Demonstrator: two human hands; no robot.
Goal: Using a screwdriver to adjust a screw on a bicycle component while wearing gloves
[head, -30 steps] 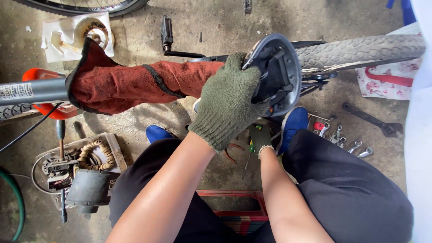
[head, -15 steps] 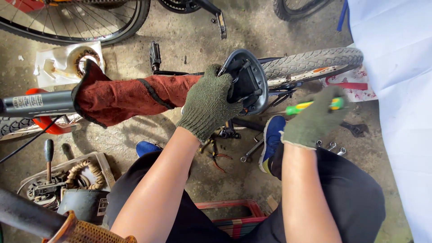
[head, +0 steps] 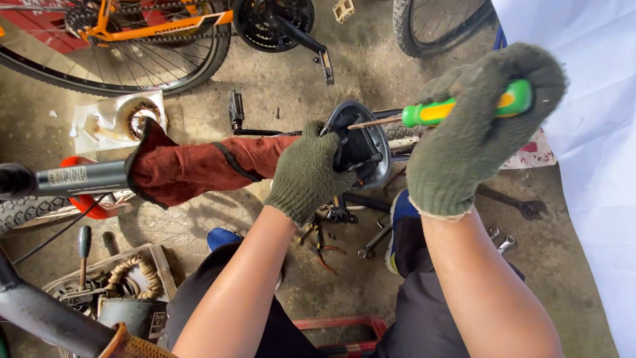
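Our gloved left hand [head: 306, 174] clamps the bicycle saddle [head: 361, 142]; our right hand [head: 467, 136] fists a green-handled screwdriver [head: 437, 111].

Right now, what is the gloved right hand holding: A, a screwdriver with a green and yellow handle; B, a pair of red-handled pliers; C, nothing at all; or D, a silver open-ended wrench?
A: the right hand in its grey-green knit glove is closed around a screwdriver with a green and yellow handle, whose rusty shaft points toward the dark round bicycle part that the left hand grips.
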